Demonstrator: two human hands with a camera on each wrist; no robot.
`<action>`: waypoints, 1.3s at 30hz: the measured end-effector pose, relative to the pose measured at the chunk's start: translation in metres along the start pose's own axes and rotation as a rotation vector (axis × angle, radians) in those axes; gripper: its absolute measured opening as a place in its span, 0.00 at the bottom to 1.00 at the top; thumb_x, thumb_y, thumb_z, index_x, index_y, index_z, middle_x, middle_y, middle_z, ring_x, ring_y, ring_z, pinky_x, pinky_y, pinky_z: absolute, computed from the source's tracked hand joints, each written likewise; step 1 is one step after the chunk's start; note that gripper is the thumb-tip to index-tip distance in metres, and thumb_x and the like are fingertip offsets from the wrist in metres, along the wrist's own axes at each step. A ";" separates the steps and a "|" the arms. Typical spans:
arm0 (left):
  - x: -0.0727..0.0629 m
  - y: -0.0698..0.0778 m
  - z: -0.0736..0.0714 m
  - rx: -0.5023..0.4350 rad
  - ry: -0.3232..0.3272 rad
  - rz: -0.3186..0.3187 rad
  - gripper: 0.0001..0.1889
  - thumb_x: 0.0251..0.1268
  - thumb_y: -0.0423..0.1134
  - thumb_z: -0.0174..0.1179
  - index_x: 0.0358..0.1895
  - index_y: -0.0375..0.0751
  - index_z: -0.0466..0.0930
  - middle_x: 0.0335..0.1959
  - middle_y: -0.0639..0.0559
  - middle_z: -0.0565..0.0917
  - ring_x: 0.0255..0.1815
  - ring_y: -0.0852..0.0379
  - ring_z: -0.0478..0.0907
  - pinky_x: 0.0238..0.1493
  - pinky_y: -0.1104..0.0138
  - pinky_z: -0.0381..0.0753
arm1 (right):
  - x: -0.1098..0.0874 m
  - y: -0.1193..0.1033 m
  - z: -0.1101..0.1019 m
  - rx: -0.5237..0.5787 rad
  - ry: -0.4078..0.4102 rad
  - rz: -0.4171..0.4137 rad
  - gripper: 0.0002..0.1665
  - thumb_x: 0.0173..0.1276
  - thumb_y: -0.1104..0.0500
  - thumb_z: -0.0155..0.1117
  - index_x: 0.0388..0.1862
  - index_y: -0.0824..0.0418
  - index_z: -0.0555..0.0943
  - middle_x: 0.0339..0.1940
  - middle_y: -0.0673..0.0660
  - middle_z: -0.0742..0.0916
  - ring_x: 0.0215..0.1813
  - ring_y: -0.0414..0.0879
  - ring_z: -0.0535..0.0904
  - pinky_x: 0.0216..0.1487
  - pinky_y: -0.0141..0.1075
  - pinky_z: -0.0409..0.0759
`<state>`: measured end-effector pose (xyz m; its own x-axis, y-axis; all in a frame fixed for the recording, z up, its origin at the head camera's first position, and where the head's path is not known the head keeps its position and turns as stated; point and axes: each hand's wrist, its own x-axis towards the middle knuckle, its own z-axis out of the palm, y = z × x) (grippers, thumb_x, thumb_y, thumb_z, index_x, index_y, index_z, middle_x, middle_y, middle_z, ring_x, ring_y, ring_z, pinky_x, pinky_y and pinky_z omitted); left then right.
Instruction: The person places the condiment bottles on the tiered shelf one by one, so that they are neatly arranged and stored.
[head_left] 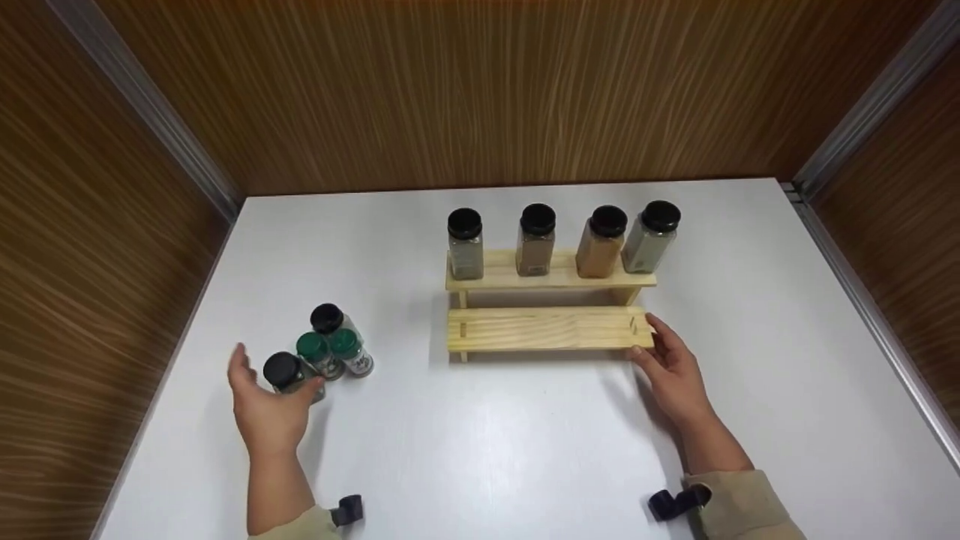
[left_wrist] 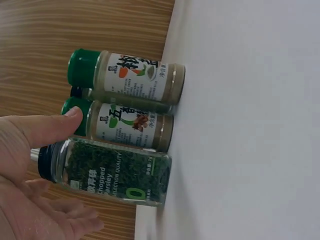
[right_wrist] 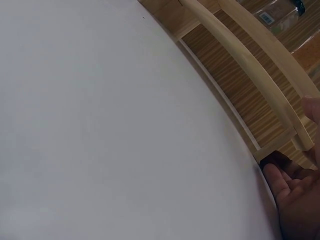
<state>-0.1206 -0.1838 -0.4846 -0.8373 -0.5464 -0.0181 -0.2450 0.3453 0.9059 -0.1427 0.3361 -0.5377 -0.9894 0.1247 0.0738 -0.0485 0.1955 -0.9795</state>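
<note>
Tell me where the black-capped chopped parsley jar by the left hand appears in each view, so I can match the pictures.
Head: lower left, the parsley jar between thumb and fingers of the left hand.
Left wrist: left of centre, below mid-height, the parsley jar appears sideways, cap leftward.
Right wrist: not in it.
Shared landmark: the white table, in all three.
</note>
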 end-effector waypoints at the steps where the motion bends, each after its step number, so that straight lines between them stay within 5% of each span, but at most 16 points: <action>1: 0.000 -0.002 0.000 0.005 0.000 0.006 0.58 0.57 0.26 0.76 0.86 0.40 0.46 0.86 0.36 0.53 0.84 0.34 0.52 0.78 0.40 0.59 | 0.000 0.000 0.001 -0.003 0.002 0.000 0.38 0.80 0.72 0.58 0.84 0.70 0.59 0.65 0.74 0.78 0.54 0.34 0.82 0.55 0.25 0.78; 7: 0.000 -0.010 0.004 0.028 0.017 0.014 0.45 0.57 0.24 0.75 0.79 0.35 0.64 0.77 0.32 0.70 0.79 0.32 0.65 0.77 0.43 0.62 | 0.000 0.001 0.001 -0.002 0.006 -0.008 0.37 0.79 0.73 0.58 0.83 0.70 0.60 0.64 0.74 0.78 0.54 0.34 0.81 0.54 0.25 0.78; 21: -0.008 -0.016 0.011 -0.067 0.099 0.047 0.38 0.57 0.25 0.76 0.73 0.31 0.73 0.70 0.32 0.78 0.74 0.34 0.72 0.75 0.46 0.68 | 0.003 -0.001 0.000 -0.001 0.014 -0.033 0.37 0.79 0.72 0.60 0.83 0.72 0.60 0.63 0.76 0.78 0.53 0.35 0.81 0.53 0.25 0.79; 26: -0.019 -0.001 0.001 -0.059 0.204 0.076 0.37 0.56 0.28 0.78 0.72 0.35 0.76 0.67 0.37 0.82 0.68 0.37 0.79 0.67 0.47 0.78 | 0.001 0.001 0.002 -0.006 0.020 -0.028 0.37 0.79 0.72 0.60 0.82 0.73 0.60 0.61 0.74 0.79 0.53 0.35 0.81 0.54 0.25 0.79; 29: -0.024 0.014 -0.004 -0.062 0.235 0.112 0.39 0.55 0.29 0.79 0.73 0.38 0.77 0.68 0.41 0.82 0.65 0.39 0.81 0.56 0.58 0.85 | 0.000 0.001 0.002 0.002 0.031 -0.029 0.37 0.78 0.73 0.59 0.82 0.73 0.61 0.62 0.74 0.79 0.52 0.35 0.81 0.53 0.25 0.79; 34: -0.032 0.035 -0.006 -0.114 0.256 0.166 0.41 0.55 0.27 0.78 0.75 0.38 0.74 0.68 0.42 0.81 0.62 0.37 0.81 0.44 0.78 0.82 | 0.000 0.000 0.002 0.021 0.016 -0.025 0.37 0.79 0.73 0.59 0.83 0.72 0.60 0.65 0.76 0.78 0.54 0.35 0.81 0.54 0.25 0.78; 39: -0.038 0.053 -0.003 -0.196 0.226 0.200 0.46 0.55 0.23 0.77 0.79 0.40 0.67 0.66 0.40 0.82 0.64 0.40 0.82 0.44 0.78 0.82 | 0.000 0.000 0.002 0.027 0.006 -0.033 0.38 0.78 0.73 0.60 0.82 0.73 0.60 0.65 0.77 0.78 0.54 0.35 0.81 0.54 0.25 0.78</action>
<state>-0.1006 -0.1473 -0.4349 -0.7249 -0.6449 0.2420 0.0298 0.3216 0.9464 -0.1432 0.3346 -0.5379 -0.9864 0.1242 0.1075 -0.0851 0.1736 -0.9811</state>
